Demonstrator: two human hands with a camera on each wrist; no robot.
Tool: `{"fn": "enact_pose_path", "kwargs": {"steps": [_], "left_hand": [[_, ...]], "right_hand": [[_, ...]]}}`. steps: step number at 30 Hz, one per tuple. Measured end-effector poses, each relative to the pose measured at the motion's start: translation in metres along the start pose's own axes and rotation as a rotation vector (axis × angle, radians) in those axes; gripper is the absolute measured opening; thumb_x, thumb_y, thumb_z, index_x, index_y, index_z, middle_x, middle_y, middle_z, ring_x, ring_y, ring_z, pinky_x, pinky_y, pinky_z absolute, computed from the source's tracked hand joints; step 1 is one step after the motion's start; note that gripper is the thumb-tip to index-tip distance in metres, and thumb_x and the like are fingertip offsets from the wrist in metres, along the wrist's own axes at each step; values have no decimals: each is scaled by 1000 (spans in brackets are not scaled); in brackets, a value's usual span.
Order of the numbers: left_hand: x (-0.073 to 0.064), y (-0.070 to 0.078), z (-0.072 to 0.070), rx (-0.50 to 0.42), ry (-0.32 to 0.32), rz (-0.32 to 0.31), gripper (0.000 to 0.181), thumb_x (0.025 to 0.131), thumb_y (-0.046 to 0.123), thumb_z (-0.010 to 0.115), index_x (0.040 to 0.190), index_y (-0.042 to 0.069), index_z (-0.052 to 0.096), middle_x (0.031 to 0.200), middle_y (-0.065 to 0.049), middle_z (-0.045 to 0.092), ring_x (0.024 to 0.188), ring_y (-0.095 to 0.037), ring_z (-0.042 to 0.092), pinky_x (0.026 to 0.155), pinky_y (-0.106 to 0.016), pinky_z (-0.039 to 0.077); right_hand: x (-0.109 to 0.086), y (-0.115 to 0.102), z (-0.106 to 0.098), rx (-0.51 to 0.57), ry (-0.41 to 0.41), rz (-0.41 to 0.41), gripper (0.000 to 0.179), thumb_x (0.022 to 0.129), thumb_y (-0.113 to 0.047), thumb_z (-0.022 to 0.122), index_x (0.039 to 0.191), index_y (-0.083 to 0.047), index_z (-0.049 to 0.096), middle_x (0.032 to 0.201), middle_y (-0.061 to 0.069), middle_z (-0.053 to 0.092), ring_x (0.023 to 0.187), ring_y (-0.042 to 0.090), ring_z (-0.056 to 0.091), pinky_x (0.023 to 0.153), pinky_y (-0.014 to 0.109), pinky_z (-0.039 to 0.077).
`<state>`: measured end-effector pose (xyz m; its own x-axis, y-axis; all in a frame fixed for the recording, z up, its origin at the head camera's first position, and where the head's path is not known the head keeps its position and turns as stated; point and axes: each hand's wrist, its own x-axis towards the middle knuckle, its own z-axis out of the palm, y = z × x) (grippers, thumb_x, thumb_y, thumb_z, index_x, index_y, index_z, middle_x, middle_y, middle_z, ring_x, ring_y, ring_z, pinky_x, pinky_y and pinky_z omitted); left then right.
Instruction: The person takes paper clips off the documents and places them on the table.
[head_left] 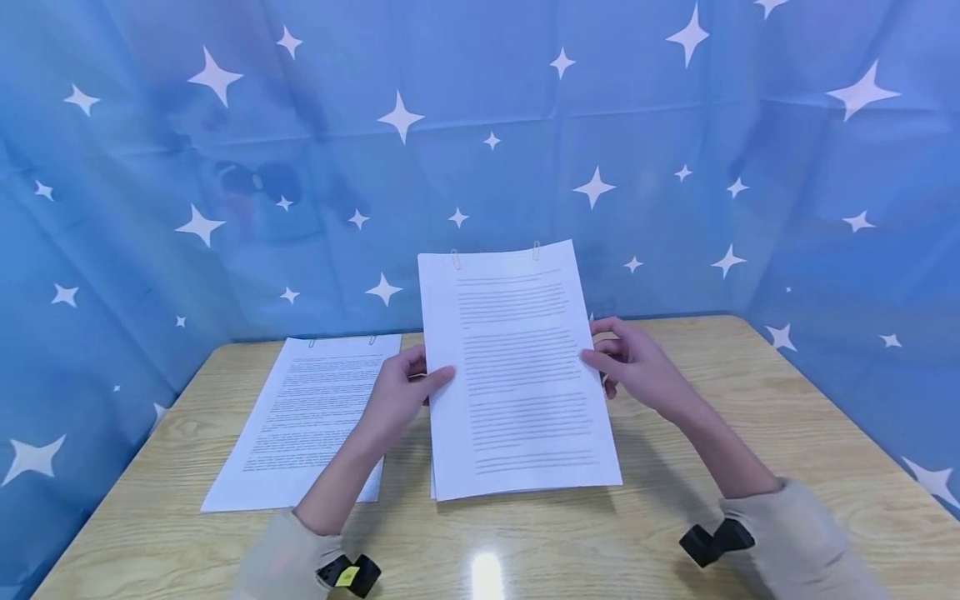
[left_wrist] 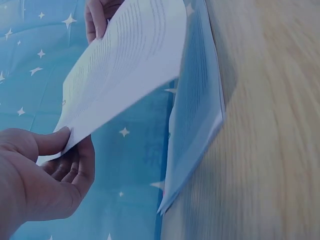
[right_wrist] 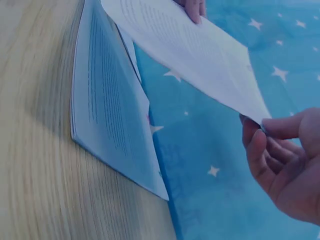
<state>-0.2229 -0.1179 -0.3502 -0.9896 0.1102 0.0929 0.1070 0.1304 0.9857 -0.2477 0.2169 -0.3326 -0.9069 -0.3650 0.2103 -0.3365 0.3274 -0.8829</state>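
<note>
Both hands hold up a printed document (head_left: 525,367) by its two long sides, raised over the table and tilted toward the head camera. The left hand (head_left: 401,383) pinches the left edge, thumb on the printed face and fingers behind. On the opposite edge the right hand (head_left: 630,362) pinches in the same way. Two paper clips (head_left: 456,259) sit along the document's top edge. Beneath it, in the right wrist view, a stack of printed sheets (right_wrist: 110,100) lies on the table; the head view mostly hides this stack behind the raised document.
Another clipped printed document (head_left: 300,417) lies flat on the left of the wooden table (head_left: 750,400), partly covered by the left forearm. A blue curtain with white stars (head_left: 487,175) hangs behind the table and along its sides.
</note>
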Motion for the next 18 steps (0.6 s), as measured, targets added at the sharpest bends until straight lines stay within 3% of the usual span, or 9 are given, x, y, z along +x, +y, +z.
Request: {"fn": "enact_pose_path", "kwargs": {"steps": [9,18], "left_hand": [[-6,-3,-20,56,55,-17,22,93,12,74,113,2,71,98,-10,71,85,-20,66,71,-30,54],[-7,-5,-23,94,87,-42,20,91,11,77,108,1,75,91,-10,71,81,-19,64,70,-29,54]], "right_hand": [[4,-4,13,-10,-34,3,24,101,-5,60,122,5,51,92,18,70,61,29,59,53,33,51],[3,-5,18,-27,-54,21,20,102,-4,58,119,3,51,89,16,70,60,28,58,54,33,51]]}}
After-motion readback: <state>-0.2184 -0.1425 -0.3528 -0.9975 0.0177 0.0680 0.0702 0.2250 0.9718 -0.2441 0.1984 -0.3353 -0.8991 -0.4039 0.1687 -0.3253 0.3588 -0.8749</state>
